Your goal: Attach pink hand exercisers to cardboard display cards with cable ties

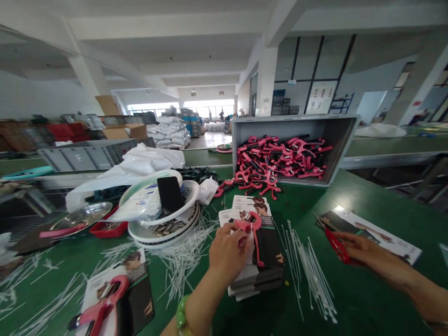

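My left hand, with a green bracelet at the wrist, has its fingers closed around the pink clamp tool, which lies on a stack of printed cards. Red-handled scissors are held in my right hand on the right, blades pointing up and left. Between the hands lies a bundle of white zip ties. Another pink and black tool rests on a card at the lower left.
A grey crate on its side spills pink tools. White baskets bear a black phone and metal parts. Loose zip ties are scattered at left. A metal dish, red tray and printed cards lie further out.
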### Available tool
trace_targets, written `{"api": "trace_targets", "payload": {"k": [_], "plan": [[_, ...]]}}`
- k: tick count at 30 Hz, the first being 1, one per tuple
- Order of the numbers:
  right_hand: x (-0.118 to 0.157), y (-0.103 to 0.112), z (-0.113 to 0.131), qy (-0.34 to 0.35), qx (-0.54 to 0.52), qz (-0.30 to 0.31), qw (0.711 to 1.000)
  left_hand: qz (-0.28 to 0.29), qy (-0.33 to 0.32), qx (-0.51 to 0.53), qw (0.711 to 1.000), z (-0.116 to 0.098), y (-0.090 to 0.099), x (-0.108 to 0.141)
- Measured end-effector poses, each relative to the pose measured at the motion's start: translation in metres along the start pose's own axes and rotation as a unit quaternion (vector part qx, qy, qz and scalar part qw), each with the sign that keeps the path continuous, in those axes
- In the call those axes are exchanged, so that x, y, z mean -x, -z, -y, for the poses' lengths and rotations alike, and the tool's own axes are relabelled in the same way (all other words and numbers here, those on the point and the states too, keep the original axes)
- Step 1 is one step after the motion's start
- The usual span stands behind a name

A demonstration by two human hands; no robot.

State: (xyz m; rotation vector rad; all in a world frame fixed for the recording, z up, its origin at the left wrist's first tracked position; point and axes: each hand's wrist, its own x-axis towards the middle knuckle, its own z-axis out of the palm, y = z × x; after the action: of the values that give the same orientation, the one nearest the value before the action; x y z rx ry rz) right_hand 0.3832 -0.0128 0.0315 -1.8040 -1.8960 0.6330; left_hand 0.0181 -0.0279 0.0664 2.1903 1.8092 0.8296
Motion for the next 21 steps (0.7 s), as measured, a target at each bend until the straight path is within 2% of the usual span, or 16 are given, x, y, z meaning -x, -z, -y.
{"api": "trace_targets", "payload": {"k": [1,3,4,6,7,9,10,12,14,17,21], "plan": [[0.006,-0.002,0.018,0.001,-0.101,0.043,0.994,0.006,0.006,0.001,1.000,-0.003,-0.001,-0.004],[0.017,-0.012,0.057,0.027,-0.201,0.106,0.974,0.013,0.031,0.024,0.999,-0.007,-0.006,-0.010],[0.020,-0.019,0.075,0.046,-0.223,0.126,0.966,0.016,0.045,0.044,0.998,-0.007,-0.008,-0.013],[0.021,-0.033,0.102,0.086,-0.196,0.144,0.966,0.021,0.065,0.093,0.993,-0.003,-0.013,-0.015],[0.020,-0.039,0.110,0.124,-0.149,0.129,0.973,0.020,0.069,0.118,0.990,0.000,-0.015,-0.016],[0.016,-0.048,0.117,0.214,-0.008,0.058,0.975,0.010,0.073,0.160,0.984,0.006,-0.019,-0.016],[0.013,-0.050,0.118,0.257,0.073,0.015,0.963,0.003,0.075,0.177,0.981,0.009,-0.020,-0.016],[0.007,-0.050,0.121,0.316,0.218,-0.056,0.922,-0.003,0.080,0.202,0.976,0.013,-0.022,-0.016],[0.003,-0.048,0.129,0.348,0.324,-0.091,0.875,-0.004,0.077,0.221,0.972,0.013,-0.023,-0.016],[0.000,-0.046,0.146,0.372,0.416,-0.118,0.822,-0.007,0.063,0.241,0.968,0.012,-0.023,-0.014],[-0.007,-0.052,0.149,0.411,0.433,-0.161,0.786,-0.010,0.057,0.270,0.961,0.013,-0.023,-0.012]]}}
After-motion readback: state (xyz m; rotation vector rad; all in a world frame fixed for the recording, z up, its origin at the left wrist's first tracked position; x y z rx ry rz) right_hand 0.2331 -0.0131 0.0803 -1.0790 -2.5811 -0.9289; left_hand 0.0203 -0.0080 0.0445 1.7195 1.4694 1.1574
